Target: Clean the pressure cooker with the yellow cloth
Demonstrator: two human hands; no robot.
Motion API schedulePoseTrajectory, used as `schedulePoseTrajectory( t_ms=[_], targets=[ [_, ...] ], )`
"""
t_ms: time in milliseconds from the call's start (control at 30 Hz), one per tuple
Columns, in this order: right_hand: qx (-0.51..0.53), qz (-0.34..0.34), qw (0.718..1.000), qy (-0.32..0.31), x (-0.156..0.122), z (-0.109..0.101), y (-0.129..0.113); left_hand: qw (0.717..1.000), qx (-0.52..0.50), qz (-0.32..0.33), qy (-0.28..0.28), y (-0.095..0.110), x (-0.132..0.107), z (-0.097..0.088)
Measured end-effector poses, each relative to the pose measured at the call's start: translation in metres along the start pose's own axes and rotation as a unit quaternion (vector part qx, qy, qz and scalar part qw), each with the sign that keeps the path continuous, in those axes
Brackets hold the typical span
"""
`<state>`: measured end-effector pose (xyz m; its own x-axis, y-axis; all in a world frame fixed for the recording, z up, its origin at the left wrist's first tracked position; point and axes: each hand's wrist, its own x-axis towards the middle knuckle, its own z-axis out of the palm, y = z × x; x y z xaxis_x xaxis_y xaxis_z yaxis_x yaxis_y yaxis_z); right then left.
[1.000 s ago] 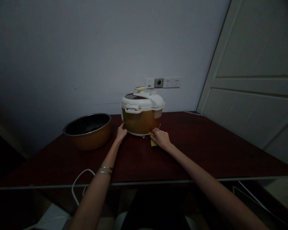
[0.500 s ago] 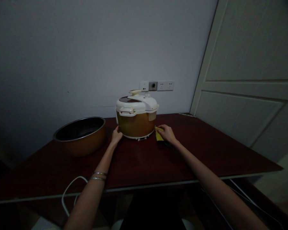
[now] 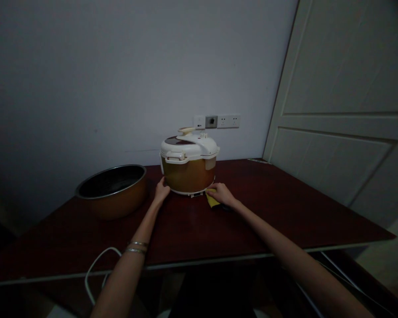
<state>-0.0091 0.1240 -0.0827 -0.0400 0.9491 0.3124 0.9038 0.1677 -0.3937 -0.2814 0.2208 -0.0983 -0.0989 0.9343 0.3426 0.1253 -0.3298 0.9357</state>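
Dark red table (image 3: 258, 212) under a white wall (image 3: 119, 75): I have the cooker (image 3: 188, 174) near its far edge, my left hand (image 3: 162, 191) open against its side, my right hand (image 3: 221, 194) closed over a yellow cloth (image 3: 212, 200) at its base, a metal pot (image 3: 112, 192) off left.

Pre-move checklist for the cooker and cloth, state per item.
1. Left hand against the base of the electric cooker: ok.
2. Right hand on the yellow cloth, beside the cooker's base: ok.
3. White lid on the cooker: ok.
4. Metal pot standing apart from the cooker, on the dark red table: ok.
5. White cable connected to the cooker: cannot tell, its ends don't show.
6. Cloth damp or dry: cannot tell.
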Motion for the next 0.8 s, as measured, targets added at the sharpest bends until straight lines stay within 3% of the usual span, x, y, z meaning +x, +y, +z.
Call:
schedulePoseTrajectory(
  t_ms=[167,300,367,467,567,700,800],
  targets=[
    [-0.055,-0.109,0.991,0.060,-0.017,-0.014,-0.032,1.000,-0.006,-0.014,-0.003,0.003,0.001,0.000],
    [-0.118,-0.251,0.945,0.174,-0.013,-0.032,-0.061,0.999,-0.008,-0.031,0.011,0.005,0.001,0.001],
    [-0.104,-0.257,0.931,0.236,-0.002,-0.044,-0.072,0.999,-0.008,-0.039,0.017,0.005,0.001,0.001],
    [-0.072,-0.188,0.927,0.318,0.016,-0.053,-0.076,0.999,-0.010,-0.043,0.015,0.005,0.001,0.001],
    [-0.085,-0.173,0.929,0.316,0.022,-0.044,-0.071,0.999,-0.011,-0.043,0.015,0.004,0.000,0.001],
    [-0.145,-0.230,0.931,0.243,0.011,-0.023,-0.065,0.999,-0.014,-0.036,0.016,0.004,-0.001,0.000],
    [-0.161,-0.247,0.927,0.231,0.011,-0.024,-0.069,0.999,-0.019,-0.029,0.011,0.007,-0.002,0.000]
  ],
)
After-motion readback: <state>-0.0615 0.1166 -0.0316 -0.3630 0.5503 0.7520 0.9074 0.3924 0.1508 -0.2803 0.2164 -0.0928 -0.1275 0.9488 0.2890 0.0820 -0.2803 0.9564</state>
